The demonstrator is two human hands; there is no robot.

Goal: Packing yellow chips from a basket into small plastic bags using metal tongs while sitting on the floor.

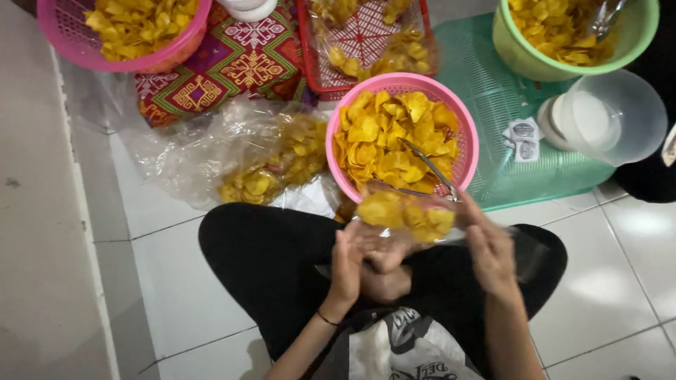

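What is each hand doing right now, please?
Left hand: fingers closed on the near end of a clear bag of yellow chips.
Right hand: blurred, holding the same bag at its other end.

Small bag of chips point(405, 217) held between left hand point(346, 266) and right hand point(491, 252), above crossed legs, just before the near basket point(470, 151); tongs point(429, 167) lie on the chips in that basket. Left of the near basket: filled bags point(271, 165) on the floor; behind it: tray point(310, 63); far left behind: second basket point(67, 39). Right, on mat point(493, 105): bowl of chips point(514, 49) behind, empty container point(634, 119) nearer.
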